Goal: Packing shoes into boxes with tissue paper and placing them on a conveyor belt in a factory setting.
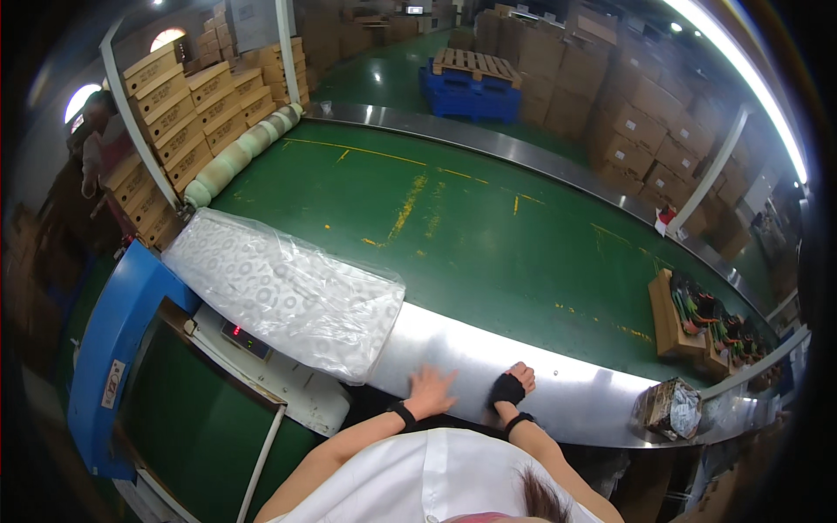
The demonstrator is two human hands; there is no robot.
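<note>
Plastic-wrapped bundle (288, 292) lies near the left grip (431, 391), on its left; that grip's fingers spread at the metal worktop (475, 349), the right grip (514, 383) curled, contents unclear.

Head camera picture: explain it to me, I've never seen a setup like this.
There is no robot, just a person wearing a downward-looking fisheye camera on the head; its lens bends straight edges. The left hand is blurred, fingers spread; the right hand wears a black fingerless wrap, fingers curled. Both are at a metal ledge, and neither visibly holds anything. To their left lies a ring-patterned sheet in clear plastic. Beyond the ledge is a wide green surface.
</note>
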